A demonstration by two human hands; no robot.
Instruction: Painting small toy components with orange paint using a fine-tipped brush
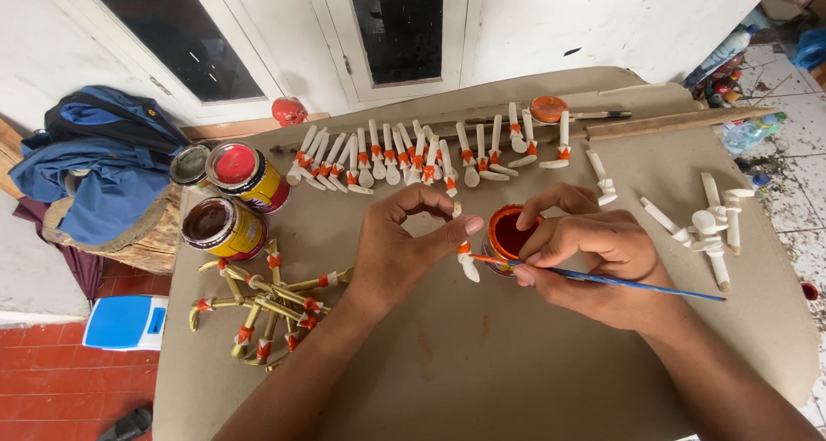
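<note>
Firstly, the left hand (400, 247) pinched a small white peg (465, 261) between its fingers, just left of an orange paint pot (503, 234). Beside it, the right hand (594, 256) gripped a blue paintbrush (619, 281), its tip touching the peg.

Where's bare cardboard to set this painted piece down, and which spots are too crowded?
Free: the wide cardboard in front between the forearms, and a patch between the right hand and the unpainted white pieces. Crowded: the painted row along the far edge, the paint cans and yellow pieces at left, and around the small orange paint pot.
</note>
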